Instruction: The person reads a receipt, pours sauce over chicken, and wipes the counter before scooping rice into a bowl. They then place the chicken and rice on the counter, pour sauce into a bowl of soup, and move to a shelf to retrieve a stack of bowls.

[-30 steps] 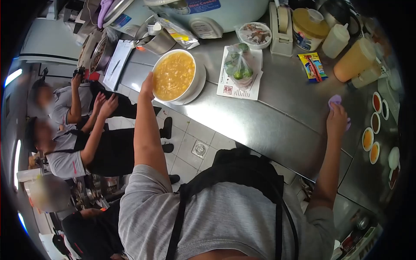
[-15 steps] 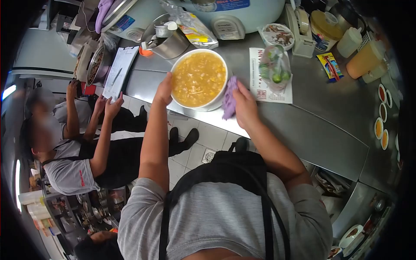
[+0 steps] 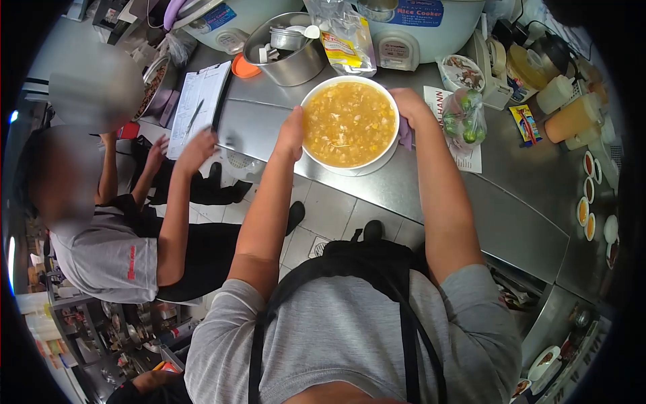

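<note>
A white bowl (image 3: 309, 153) full of thick yellow soup (image 3: 350, 124) with corn-like bits is at the counter's near edge. What looks like a plate rim (image 3: 386, 161) shows under it. My left hand (image 3: 291, 136) grips the bowl's left side, thumb by the rim and the other fingers mostly hidden. On the opposite side my right hand (image 3: 410, 108) is closed against the bowl, its fingertips out of sight. A purple cloth (image 3: 405, 137) pokes out below that hand, beside the bowl.
Behind the bowl stand a metal pot (image 3: 286, 66), a foil packet (image 3: 346, 44) and a rice cooker (image 3: 431, 34). Bagged green vegetables (image 3: 465, 121) lie at right. Sauce dishes (image 3: 583, 210) line the far right. A co-worker's hand (image 3: 196, 151) is near the clipboard (image 3: 195, 111).
My right hand, which held the purple cloth beside the bowl, has moved up against the bowl's right side. The co-worker's hand has lifted off the clipboard. The view has shifted slightly.
</note>
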`<action>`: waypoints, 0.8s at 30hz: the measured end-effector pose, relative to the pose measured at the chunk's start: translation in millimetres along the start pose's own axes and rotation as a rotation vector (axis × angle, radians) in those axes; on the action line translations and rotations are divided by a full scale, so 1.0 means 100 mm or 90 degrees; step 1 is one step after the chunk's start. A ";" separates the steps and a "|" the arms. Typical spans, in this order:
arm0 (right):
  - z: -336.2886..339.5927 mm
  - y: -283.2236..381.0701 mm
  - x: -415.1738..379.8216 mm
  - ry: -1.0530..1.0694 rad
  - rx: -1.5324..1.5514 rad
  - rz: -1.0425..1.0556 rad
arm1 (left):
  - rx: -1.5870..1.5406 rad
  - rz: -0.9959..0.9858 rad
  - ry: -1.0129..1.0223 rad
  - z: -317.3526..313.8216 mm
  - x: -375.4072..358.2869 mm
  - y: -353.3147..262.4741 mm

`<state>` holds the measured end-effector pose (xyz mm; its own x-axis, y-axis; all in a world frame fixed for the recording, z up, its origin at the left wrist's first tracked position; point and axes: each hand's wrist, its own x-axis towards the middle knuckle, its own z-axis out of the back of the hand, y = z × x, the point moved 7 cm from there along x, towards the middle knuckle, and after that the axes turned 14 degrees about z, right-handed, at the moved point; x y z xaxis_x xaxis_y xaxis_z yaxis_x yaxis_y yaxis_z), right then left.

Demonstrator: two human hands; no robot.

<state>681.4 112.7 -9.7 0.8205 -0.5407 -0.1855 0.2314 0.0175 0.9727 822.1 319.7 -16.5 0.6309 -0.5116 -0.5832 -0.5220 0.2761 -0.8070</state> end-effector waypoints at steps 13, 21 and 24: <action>-0.58 -0.29 -1.44 -0.081 -0.255 0.194 | -0.037 0.039 -0.100 -0.05 -0.26 0.08; -0.57 -0.22 -1.49 -0.097 -0.192 0.227 | -0.215 0.000 -0.017 -0.19 -0.50 0.33; -0.60 -0.34 -1.48 -0.074 -0.173 0.214 | -0.218 0.002 -0.011 -0.25 -0.70 0.33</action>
<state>583.4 242.5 -23.7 0.8131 -0.5577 0.1665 0.1040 0.4207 0.9012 746.4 344.3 -0.3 0.6370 -0.4965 -0.5897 -0.6849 -0.0135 -0.7285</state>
